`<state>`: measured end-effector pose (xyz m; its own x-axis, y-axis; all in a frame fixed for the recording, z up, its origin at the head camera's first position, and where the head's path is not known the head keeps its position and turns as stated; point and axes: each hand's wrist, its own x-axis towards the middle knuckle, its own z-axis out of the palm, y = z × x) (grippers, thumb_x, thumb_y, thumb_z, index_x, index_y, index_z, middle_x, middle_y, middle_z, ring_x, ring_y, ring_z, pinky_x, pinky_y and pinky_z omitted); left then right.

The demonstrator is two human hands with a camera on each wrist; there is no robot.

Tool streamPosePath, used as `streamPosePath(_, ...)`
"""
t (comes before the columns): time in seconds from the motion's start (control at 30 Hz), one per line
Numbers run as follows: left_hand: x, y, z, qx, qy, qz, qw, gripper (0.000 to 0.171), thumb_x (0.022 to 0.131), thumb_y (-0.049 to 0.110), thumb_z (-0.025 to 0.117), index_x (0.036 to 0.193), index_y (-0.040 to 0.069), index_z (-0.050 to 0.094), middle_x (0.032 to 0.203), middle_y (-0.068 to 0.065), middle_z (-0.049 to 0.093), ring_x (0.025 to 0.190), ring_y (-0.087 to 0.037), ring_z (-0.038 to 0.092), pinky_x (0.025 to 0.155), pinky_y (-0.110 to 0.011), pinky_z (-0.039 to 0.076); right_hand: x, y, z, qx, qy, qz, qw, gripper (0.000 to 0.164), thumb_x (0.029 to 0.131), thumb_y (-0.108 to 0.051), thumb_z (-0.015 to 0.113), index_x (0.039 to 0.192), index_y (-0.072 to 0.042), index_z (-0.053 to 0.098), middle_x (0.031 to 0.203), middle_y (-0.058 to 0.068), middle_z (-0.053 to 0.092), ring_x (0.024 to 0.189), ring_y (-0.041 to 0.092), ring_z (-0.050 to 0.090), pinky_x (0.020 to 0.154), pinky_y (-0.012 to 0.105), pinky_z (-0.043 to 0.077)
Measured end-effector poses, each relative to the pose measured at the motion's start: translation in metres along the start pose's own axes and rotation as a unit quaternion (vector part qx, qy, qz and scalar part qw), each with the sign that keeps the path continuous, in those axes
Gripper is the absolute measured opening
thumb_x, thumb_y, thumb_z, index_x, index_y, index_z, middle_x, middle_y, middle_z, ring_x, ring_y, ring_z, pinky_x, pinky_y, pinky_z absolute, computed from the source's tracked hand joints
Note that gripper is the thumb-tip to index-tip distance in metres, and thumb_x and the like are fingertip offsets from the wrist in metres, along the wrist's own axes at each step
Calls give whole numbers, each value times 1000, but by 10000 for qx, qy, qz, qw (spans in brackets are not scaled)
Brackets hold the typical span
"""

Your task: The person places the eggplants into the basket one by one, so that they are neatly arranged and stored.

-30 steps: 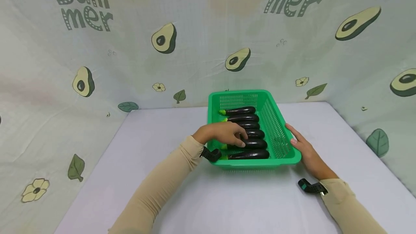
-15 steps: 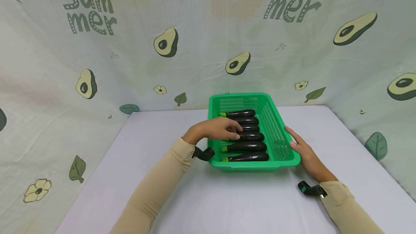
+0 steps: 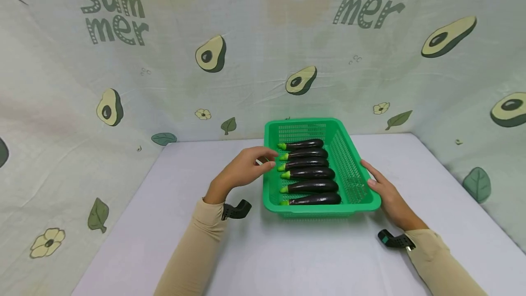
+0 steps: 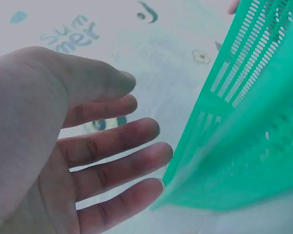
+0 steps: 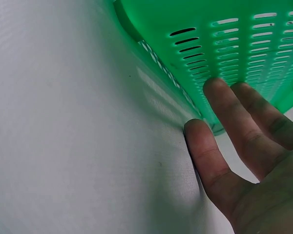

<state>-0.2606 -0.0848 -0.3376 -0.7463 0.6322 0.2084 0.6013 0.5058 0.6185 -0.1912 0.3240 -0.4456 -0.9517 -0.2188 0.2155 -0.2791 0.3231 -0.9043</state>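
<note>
Several dark purple eggplants [image 3: 310, 173] with green stem ends lie side by side in a row inside a green plastic basket [image 3: 352, 163]. My left hand [image 3: 244, 168] is over the basket's left rim, fingers apart and holding nothing. In the left wrist view those fingers [image 4: 122, 168] are spread beside the green wall; whether they touch it I cannot tell. My right hand [image 3: 390, 198] rests against the basket's right side, thumb at the rim. Straight fingers [image 5: 234, 114] of it lie along the outside of the slotted wall in the right wrist view.
The basket stands on a white-covered table [image 3: 308, 255], near its back edge. Behind it hangs a pale cloth [image 3: 255, 22] printed with avocados, leaves and lettering. Each wrist wears a black strap mount [image 3: 237, 209].
From over the eggplants, my left hand has drawn back leftwards to the basket's left rim, uncovering the whole row. My right hand stays at the right side. The view has tilted slightly up.
</note>
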Motion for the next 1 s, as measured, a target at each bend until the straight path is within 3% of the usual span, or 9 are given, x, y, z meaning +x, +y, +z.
streamPosePath(0.23, -25, -20, -7, -303, 467, -307, 9980, 32, 103, 29, 60, 129, 12, 67, 119, 3, 68, 104, -11, 61, 90, -37, 52, 1, 1, -2, 310, -48, -236, 9992, 53, 112, -27, 29, 163, -21, 15, 166, 14, 12, 133, -1, 29, 94, 8, 31)
streamPosePath(0.33, -33, -28, -7, -367, 546, -537, 9964, 31, 102, 30, 61, 128, 14, 67, 116, 6, 68, 104, -12, 61, 90, -38, 52, 0, 2, -5, 290, 65, -241, 9993, 53, 112, -27, 28, 163, -20, 15, 159, 19, 30, 127, -1, 40, 94, 10, 34)
streamPosePath(0.47, -40, -38, -8, -465, 604, -840, 9936, 28, 102, 31, 61, 127, 21, 67, 113, 8, 68, 101, -12, 63, 87, -39, 52, -1, 3, -11, -215, 539, -156, 9982, 51, 112, -30, 30, 162, -23, 22, 136, 11, 58, 112, 0, 58, 90, 14, 45)
streamPosePath(0.6, -44, -47, -11, -450, 699, -977, 9917, 28, 102, 31, 60, 128, 21, 67, 111, 4, 70, 99, -13, 64, 85, -41, 52, 1, 5, -17, -698, 968, -177, 9927, 49, 111, -31, 35, 159, -19, 31, 129, 4, 64, 103, 1, 66, 82, 17, 52)
streamPosePath(0.77, -50, -61, -14, 51, 683, -1121, 9913, 29, 103, 27, 59, 128, 16, 67, 110, 1, 70, 101, -18, 64, 88, -43, 52, 3, 7, -25, -883, 928, -177, 9916, 47, 111, -28, 40, 151, -5, 43, 124, 0, 66, 100, 0, 66, 81, 19, 54)
streamPosePath(1.0, -60, -78, -12, 874, 596, -1570, 9819, 29, 102, 25, 59, 126, 11, 68, 107, 0, 70, 102, -20, 63, 88, -44, 51, 10, 7, -37, -1458, 561, 61, 9877, 48, 109, -30, 43, 148, -2, 47, 126, 21, 64, 97, -6, 62, 80, 22, 55)
